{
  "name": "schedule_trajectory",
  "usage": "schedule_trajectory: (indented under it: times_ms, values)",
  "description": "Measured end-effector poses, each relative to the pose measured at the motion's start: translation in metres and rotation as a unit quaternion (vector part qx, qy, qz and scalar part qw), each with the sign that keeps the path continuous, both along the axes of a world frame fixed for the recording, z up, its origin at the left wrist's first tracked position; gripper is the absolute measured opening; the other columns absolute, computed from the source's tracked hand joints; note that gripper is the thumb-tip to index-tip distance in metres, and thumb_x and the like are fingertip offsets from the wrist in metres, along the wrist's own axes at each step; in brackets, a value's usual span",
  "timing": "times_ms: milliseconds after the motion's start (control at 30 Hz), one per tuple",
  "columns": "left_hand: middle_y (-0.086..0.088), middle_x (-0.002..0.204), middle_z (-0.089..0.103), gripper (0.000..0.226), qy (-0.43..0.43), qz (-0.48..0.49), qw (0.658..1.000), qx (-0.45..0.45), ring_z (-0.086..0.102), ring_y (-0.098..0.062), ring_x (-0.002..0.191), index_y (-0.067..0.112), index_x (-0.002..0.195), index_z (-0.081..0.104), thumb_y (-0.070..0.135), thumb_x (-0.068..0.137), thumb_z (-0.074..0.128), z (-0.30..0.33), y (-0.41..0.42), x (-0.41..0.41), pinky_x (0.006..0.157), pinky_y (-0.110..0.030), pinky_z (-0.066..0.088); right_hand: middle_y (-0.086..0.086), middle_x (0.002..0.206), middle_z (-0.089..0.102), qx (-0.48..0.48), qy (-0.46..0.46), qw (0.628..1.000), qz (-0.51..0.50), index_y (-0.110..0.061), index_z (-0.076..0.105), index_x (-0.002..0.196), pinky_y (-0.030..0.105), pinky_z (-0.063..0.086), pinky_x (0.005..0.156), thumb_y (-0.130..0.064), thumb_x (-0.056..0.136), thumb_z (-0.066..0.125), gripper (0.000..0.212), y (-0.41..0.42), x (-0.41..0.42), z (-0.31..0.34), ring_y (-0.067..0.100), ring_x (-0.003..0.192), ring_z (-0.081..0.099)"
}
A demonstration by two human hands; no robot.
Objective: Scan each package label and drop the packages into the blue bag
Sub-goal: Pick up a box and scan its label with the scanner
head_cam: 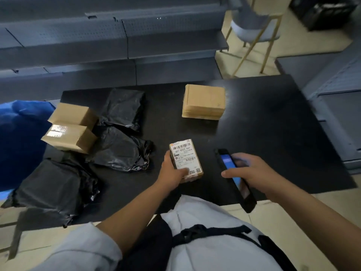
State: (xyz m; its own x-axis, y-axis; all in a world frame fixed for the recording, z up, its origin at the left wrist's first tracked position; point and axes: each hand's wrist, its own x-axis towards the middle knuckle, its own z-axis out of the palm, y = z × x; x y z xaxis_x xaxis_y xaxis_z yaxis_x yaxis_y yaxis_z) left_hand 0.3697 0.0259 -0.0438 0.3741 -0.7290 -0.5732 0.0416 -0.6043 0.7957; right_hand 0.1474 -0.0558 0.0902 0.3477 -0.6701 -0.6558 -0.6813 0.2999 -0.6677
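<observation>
Packages are counted on the black table (pixel 263 122): 4 cardboard boxes and 3 black bags. 1 labelled box (pixel 185 160), at lower centre, is gripped by the left hand (pixel 172 173); the phone (pixel 235 179) is grasped by the right hand (pixel 252 173). 1 blue bag (pixel 21 137) is seen at the left edge.

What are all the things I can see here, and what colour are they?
Labelled box: one, brown with white label, held above the table's near edge.
Phone: one, black, screen lit blue, right of the labelled box.
Cardboard boxes: three, brown; two at the table's left, one far middle.
Plastic mailer bags: three, black;, left side.
Table: one, black.
Blue bag: one, far left.
Chair: one, grey seat, gold legs, behind the table.
Shelves: dark grey, behind.
Left hand: holds the labelled box.
Right hand: holds the phone.
</observation>
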Motion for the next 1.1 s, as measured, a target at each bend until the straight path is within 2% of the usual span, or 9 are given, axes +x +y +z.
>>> schedule_trajectory:
  times_ms: [67,200,300,367,433,500,600,667,1100]
  values:
    - [0.005,0.138,0.057,0.087,0.016,-0.012,1.000,-0.004,0.058,-0.015,0.121,0.026,0.151,0.029,-0.003,0.083,0.075,-0.001,0.000,0.004,0.106,-0.044,0.050,0.011,0.101,0.072,-0.032,0.053,0.997,0.051,-0.020,0.066,0.113,0.031,0.056,0.058,-0.028,0.078,0.085,0.040,-0.001,0.007,0.013,0.023,0.065,0.069]
    - [0.005,0.136,0.058,0.091,0.049,-0.013,0.998,-0.022,0.058,-0.012,0.118,0.026,0.155,0.027,-0.008,0.084,0.072,-0.006,0.004,0.009,0.096,-0.030,0.050,0.015,0.095,0.071,-0.059,0.168,0.979,0.101,-0.016,0.068,0.098,0.036,0.058,0.061,-0.047,0.062,0.088,0.052,-0.004,0.027,0.025,0.032,0.071,0.070]
    - [0.004,0.140,0.059,0.096,0.074,-0.009,0.997,-0.032,0.060,-0.017,0.125,0.032,0.155,0.027,-0.006,0.081,0.075,-0.017,0.003,0.014,0.103,-0.039,0.052,0.008,0.075,0.063,-0.070,0.250,0.956,0.137,-0.015,0.060,0.081,0.044,0.056,0.064,-0.057,0.049,0.084,0.057,-0.001,0.049,0.021,0.030,0.063,0.064]
    - [0.001,0.141,0.058,0.099,0.088,-0.009,0.996,-0.031,0.059,-0.019,0.126,0.038,0.154,0.027,-0.004,0.079,0.077,-0.024,0.004,0.017,0.104,-0.047,0.053,0.003,0.065,0.051,-0.072,0.300,0.936,0.172,-0.016,0.050,0.072,0.038,0.043,0.059,-0.054,0.055,0.086,0.055,0.004,0.064,0.016,0.024,0.057,0.052]
    - [0.001,0.145,0.053,0.102,0.085,-0.013,0.996,-0.030,0.057,-0.019,0.129,0.044,0.153,0.025,0.000,0.079,0.078,-0.028,0.004,0.017,0.105,-0.049,0.052,0.002,0.064,0.054,-0.065,0.335,0.922,0.183,-0.016,0.051,0.074,0.037,0.045,0.059,-0.051,0.058,0.086,0.052,0.008,0.075,0.015,0.026,0.057,0.060]
    - [0.001,0.146,0.051,0.104,0.079,-0.018,0.996,-0.026,0.056,-0.019,0.129,0.050,0.152,0.022,0.004,0.079,0.080,-0.030,0.004,0.018,0.105,-0.050,0.051,0.004,0.066,0.058,-0.055,0.353,0.916,0.183,-0.015,0.054,0.077,0.035,0.048,0.060,-0.049,0.060,0.086,0.049,0.012,0.080,0.018,0.029,0.059,0.065]
    - [0.002,0.145,0.051,0.107,0.068,-0.024,0.997,-0.023,0.058,-0.020,0.126,0.057,0.149,0.018,0.013,0.075,0.081,-0.032,0.004,0.017,0.104,-0.052,0.051,0.003,0.064,0.052,-0.052,0.355,0.916,0.178,-0.015,0.054,0.074,0.029,0.037,0.056,-0.044,0.065,0.086,0.044,0.016,0.081,0.026,0.022,0.054,0.049]
    - [0.001,0.145,0.050,0.107,0.064,-0.035,0.997,-0.022,0.057,-0.021,0.127,0.058,0.149,0.016,0.015,0.075,0.081,-0.032,0.005,0.017,0.104,-0.054,0.051,0.004,0.064,0.052,-0.054,0.351,0.919,0.171,-0.014,0.055,0.074,0.029,0.036,0.056,-0.043,0.066,0.086,0.043,0.016,0.080,0.027,0.021,0.054,0.048]
    - [-0.006,0.152,0.033,0.104,0.037,-0.080,0.996,-0.005,0.047,-0.027,0.135,0.045,0.159,0.005,0.008,0.089,0.073,-0.014,0.004,0.020,0.112,-0.050,0.043,0.002,0.064,0.050,-0.061,0.403,0.887,0.217,-0.016,0.053,0.068,0.028,0.036,0.055,-0.047,0.069,0.082,0.043,0.024,0.092,0.023,0.018,0.057,0.047]
